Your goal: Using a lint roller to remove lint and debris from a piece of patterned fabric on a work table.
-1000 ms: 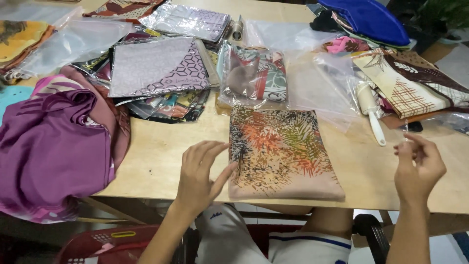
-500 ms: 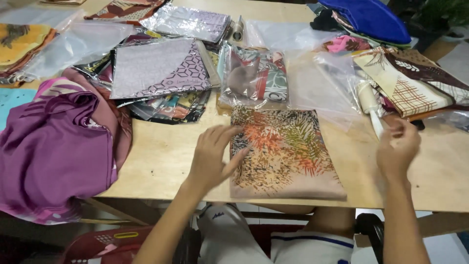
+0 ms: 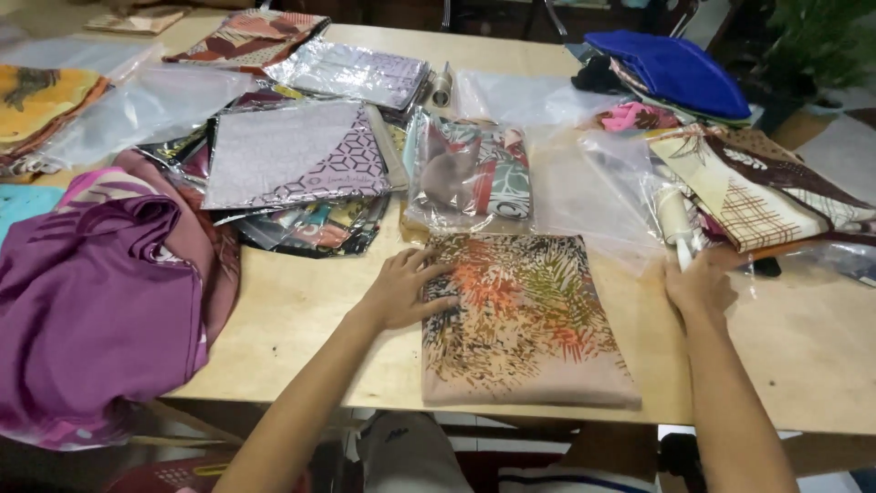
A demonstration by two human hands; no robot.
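Folded leaf-print cloth flat on wooden table, near front edge, between both hands. Left hand lies palm down, fingers spread, on cloth's upper left corner. Right hand curled around lint roller handle, apparently gripping; grip partly hidden.

Pale wooden table, green potted plant past its far right corner, pale floor beyond.

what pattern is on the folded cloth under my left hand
The folded cloth is tan with orange, green and dark brown leaf-like fronds, clearest in the head view.
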